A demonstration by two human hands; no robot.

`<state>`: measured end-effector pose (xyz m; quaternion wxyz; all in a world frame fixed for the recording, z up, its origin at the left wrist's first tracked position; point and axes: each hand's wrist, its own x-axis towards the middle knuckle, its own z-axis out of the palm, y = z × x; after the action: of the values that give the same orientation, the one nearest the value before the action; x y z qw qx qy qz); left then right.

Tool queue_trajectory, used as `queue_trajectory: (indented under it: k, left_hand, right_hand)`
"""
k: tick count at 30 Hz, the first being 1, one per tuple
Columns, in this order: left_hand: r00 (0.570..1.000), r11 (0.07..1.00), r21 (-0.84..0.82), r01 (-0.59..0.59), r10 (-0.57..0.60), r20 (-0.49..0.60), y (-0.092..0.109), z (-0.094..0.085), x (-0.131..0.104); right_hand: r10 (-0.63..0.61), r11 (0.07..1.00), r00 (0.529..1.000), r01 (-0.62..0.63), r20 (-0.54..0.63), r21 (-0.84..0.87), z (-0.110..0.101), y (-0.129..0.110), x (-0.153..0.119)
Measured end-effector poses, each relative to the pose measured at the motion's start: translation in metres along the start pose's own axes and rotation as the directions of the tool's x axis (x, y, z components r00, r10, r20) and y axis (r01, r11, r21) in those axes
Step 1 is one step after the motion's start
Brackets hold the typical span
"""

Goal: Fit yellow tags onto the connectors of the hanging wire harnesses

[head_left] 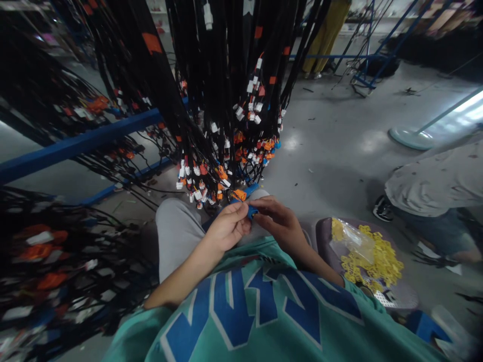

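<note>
A blue connector [251, 211] sits between my hands, just above my lap. My left hand [229, 227] pinches at its left side with thumb and forefinger, the other fingers curled. From the right, my right hand [281, 223] has its bent fingers and thumb closed on the same connector; its fingertips partly cover it. Right behind my fingers is an orange connector [239, 194] at the lower end of a hanging black wire harness [211, 95]. White connectors [198, 195] and more orange ones hang in a cluster close by.
A stool [325, 236] at my right bears a pile of yellow plastic parts [377, 259] and a clear bag [352, 240]. A blue rail [79, 143] crosses at left among more harnesses. Another person [437, 181] is at the right. A round stand base [411, 138] rests on the floor.
</note>
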<state>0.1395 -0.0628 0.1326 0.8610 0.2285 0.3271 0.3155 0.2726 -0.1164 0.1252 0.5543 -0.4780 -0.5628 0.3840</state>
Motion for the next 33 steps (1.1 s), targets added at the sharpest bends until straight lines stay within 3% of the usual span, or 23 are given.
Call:
queue_trajectory:
  k: [16, 33]
  left_hand:
    - [0.998, 0.999, -0.04, 0.023, -0.026, -0.061, -0.001, 0.003, 0.001]
    - [1.0, 0.997, -0.073, -0.012, 0.013, 0.025, -0.004, -0.001, 0.004]
  right_hand:
    - [-0.012, 1.0, 1.0, 0.013, -0.015, 0.014, 0.003, 0.006, 0.003]
    - [0.036, 0.99, 0.999, -0.039, 0.025, 0.136, 0.005, 0.017, 0.008]
